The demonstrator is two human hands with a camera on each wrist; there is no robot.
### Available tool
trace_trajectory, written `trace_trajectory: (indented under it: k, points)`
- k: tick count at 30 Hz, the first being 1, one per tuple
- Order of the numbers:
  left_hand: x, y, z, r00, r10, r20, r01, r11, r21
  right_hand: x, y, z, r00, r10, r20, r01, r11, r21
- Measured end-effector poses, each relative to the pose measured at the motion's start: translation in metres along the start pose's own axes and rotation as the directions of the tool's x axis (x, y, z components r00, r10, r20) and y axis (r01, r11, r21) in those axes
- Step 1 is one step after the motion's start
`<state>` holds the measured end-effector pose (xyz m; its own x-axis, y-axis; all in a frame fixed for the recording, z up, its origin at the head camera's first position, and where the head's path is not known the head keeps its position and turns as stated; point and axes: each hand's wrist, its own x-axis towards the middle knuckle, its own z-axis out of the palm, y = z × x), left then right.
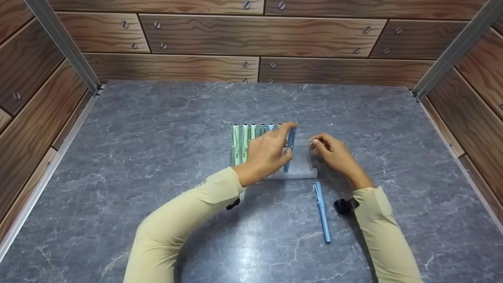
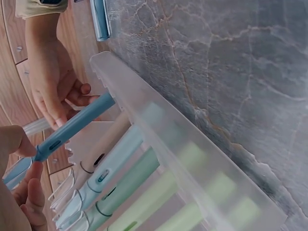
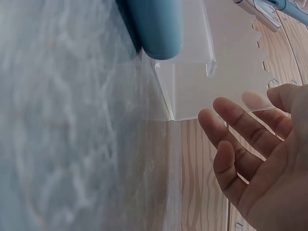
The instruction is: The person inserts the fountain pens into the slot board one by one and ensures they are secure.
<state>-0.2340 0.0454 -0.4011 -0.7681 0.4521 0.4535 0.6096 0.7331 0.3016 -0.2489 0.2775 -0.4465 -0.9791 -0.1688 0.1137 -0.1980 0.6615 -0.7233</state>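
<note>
My left hand point(image 1: 267, 151) pinches a blue capped pen point(image 2: 79, 122) between thumb and fingers. The pen's lower end meets the notched lip of a clear plastic pen stand point(image 1: 294, 173). Several capped pens lie side by side in that stand, among them a light green pen point(image 1: 235, 145), a teal pen point(image 2: 127, 185), a light blue pen point(image 2: 118, 156) and a pinkish pen point(image 2: 113, 137). At the stand's right edge my right hand point(image 3: 269, 159) holds the panel between thumb and index finger, its other fingers loosely bent. My left hand hides some pens in the head view.
Another blue pen point(image 1: 323, 214) lies on the grey marbled tabletop point(image 1: 137, 157), in front of the stand's right end. Wood-patterned walls point(image 1: 259, 35) with metal corner posts point(image 1: 65, 43) enclose the back and sides.
</note>
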Motion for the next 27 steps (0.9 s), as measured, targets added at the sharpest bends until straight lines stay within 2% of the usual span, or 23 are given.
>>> trace_trajectory:
  k: [4,13,23,27]
  points:
    - [0.001,0.0,0.003,1.0,0.016,-0.014,-0.015,1.0,0.015,0.0,0.0,0.0,1.0,-0.005,-0.003,0.005,1.0,-0.009]
    - [0.001,-0.002,0.008,1.0,0.001,0.002,-0.001,1.0,0.018,0.001,0.001,0.001,1.0,-0.004,-0.013,0.004,1.0,0.003]
    - [0.002,-0.001,0.012,0.995,-0.059,0.076,0.058,0.998,0.016,0.001,0.002,0.001,1.0,-0.01,-0.012,0.011,1.0,0.004]
    - [0.003,-0.001,0.013,0.994,-0.068,0.087,0.067,0.998,0.017,0.001,0.002,0.0,1.0,-0.01,-0.004,0.01,1.0,0.004]
